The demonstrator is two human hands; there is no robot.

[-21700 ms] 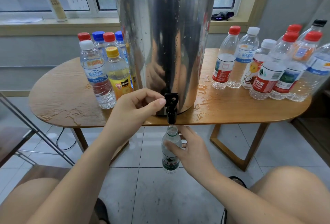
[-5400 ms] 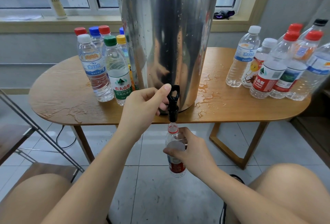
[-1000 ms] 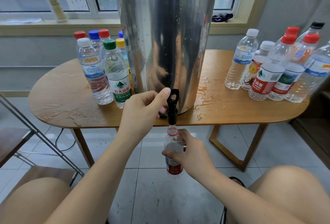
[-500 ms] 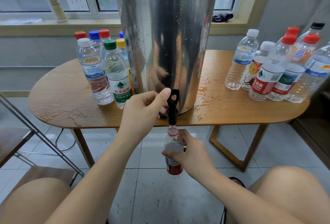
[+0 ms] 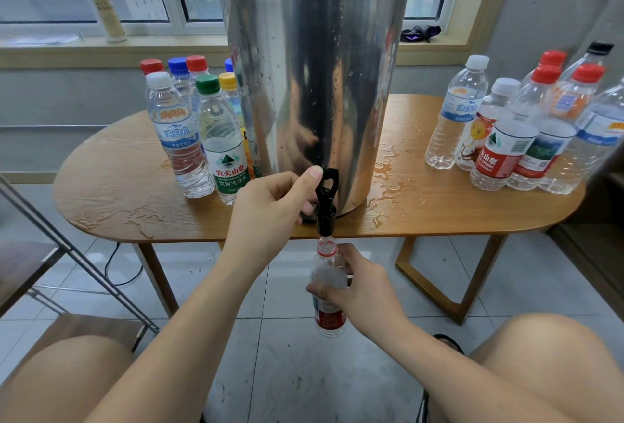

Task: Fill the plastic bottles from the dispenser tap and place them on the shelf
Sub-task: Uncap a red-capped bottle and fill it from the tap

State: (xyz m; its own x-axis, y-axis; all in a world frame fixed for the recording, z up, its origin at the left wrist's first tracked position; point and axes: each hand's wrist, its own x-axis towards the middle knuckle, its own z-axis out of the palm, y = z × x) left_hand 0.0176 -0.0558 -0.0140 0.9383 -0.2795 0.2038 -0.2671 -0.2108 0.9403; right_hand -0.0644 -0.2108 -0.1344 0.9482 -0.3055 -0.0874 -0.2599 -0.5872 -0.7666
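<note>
A person sits facing a tall steel dispenser (image 5: 314, 85) that stands on a wooden surface (image 5: 118, 186). The left hand (image 5: 270, 210) grips the black lever (image 5: 329, 181) of the tap (image 5: 326, 216) — thumb tip against the lever's top, the other fingers curled in beneath it. The right hand (image 5: 361, 287) is wrapped round the middle of an uncapped bottle (image 5: 329, 318). The bottle is held upright below the surface's edge, its red-ringed mouth just under the spout. The writing on its red label is too small to read, and whether water is running cannot be told.

Left of the dispenser stands a cluster of capped bottles. In front is a white-capped bottle (image 5: 179, 139) with a blue band reading "凉白水". Just beside it is a green-capped bottle (image 5: 224, 152) labelled "农夫山泉 饮用纯净水". Red, blue and yellow caps show behind them.

Another group stands on the right, apart from the dispenser. It includes a blue-banded bottle (image 5: 456, 118), also marked "凉白水", and a red-labelled bottle (image 5: 499, 156) on which "山泉" and "SPRING" can be read.

Puddles (image 5: 388, 183) lie on the surface near the dispenser's base. A pump bottle (image 5: 104, 7) stands on the windowsill, its print illegible. At far left a shelf (image 5: 20, 270) with wooden boards and a slanted metal frame comes into view.
</note>
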